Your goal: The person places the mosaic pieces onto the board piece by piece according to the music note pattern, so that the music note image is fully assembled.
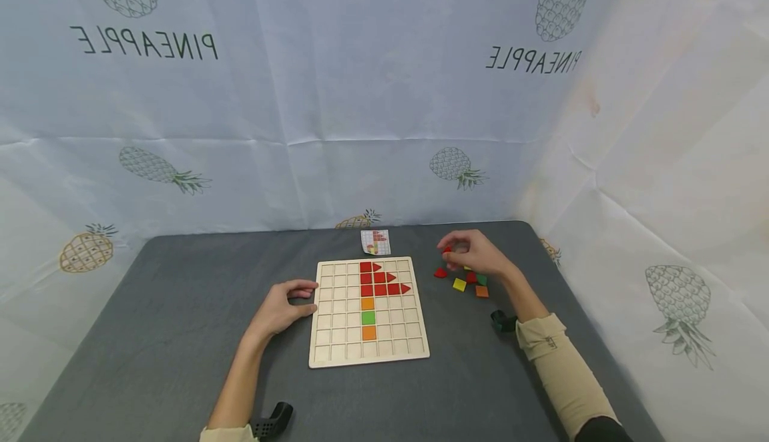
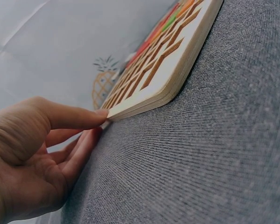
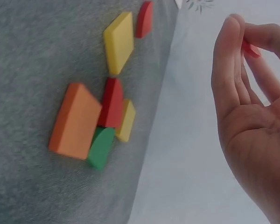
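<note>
My left hand point(image 1: 279, 308) rests at the left edge of a light wooden grid board point(image 1: 336, 356). In the left wrist view its thumb point(image 2: 79, 116) lies against the board's rim, the fingers fairly straight beside it. Red squares and red triangles fill three rows at the top of the grid, with an orange, a green point(image 1: 368, 318) and another orange square in a column beneath. Right of the board, my right hand point(image 1: 477, 255) is raised above loose pieces and pinches a small red piece point(image 3: 252, 50) between thumb and fingers; its shape is mostly hidden.
Loose pieces lie under my right hand: an orange square point(image 3: 77, 123), yellow squares point(image 3: 119, 42), red pieces point(image 3: 113, 102) and a green piece point(image 3: 101, 147). A small pattern card point(image 1: 375, 242) lies behind the board on the grey table point(image 1: 180, 322). Pineapple-print cloth point(image 1: 384, 95) hangs behind.
</note>
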Demonstrator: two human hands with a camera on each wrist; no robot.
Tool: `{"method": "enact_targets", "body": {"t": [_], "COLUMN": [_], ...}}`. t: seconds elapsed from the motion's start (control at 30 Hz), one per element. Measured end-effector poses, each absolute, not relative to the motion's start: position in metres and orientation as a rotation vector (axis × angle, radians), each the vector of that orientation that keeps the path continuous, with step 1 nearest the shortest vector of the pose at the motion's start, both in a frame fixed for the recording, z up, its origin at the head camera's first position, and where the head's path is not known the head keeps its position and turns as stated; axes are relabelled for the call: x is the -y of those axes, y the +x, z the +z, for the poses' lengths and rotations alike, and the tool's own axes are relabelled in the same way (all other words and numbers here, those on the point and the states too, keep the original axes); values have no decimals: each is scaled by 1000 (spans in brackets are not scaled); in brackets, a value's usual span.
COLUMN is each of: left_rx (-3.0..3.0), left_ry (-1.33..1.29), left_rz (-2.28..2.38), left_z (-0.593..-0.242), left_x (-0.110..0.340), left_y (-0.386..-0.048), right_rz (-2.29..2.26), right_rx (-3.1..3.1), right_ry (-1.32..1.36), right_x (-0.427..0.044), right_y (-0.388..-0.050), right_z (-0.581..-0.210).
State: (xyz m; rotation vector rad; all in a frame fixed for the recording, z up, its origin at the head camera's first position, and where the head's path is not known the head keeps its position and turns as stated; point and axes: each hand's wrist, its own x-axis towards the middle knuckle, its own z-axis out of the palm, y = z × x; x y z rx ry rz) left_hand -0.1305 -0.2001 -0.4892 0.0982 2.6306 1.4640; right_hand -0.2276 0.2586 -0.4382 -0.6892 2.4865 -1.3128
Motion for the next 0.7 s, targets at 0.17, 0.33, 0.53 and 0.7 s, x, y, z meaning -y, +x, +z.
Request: {"method": "enact_targets", "body": {"t": [0.17,0.33,0.53,0.7], "left_rx": [-2624,-2617,-2622,-2628], "left_ry": [108,106,118,129], "left_rz": [1472,1471,1471,1475], "left_z": [-488,-487,-488,-489], "left_x": [201,202,202,203], "left_y": [-130,-130,-130,-130], "right_rz": [-1373,-1413,-1395,-1342], "right_rx": [-2423,-2322,-2230,-2205], "right_ry": [-739,-774,-785,-909], "right_x": [-250,-231,-207,-188], "right_y": [-224,-217,-206,-198], "right_z": [-433,-429,-423,-423]}}
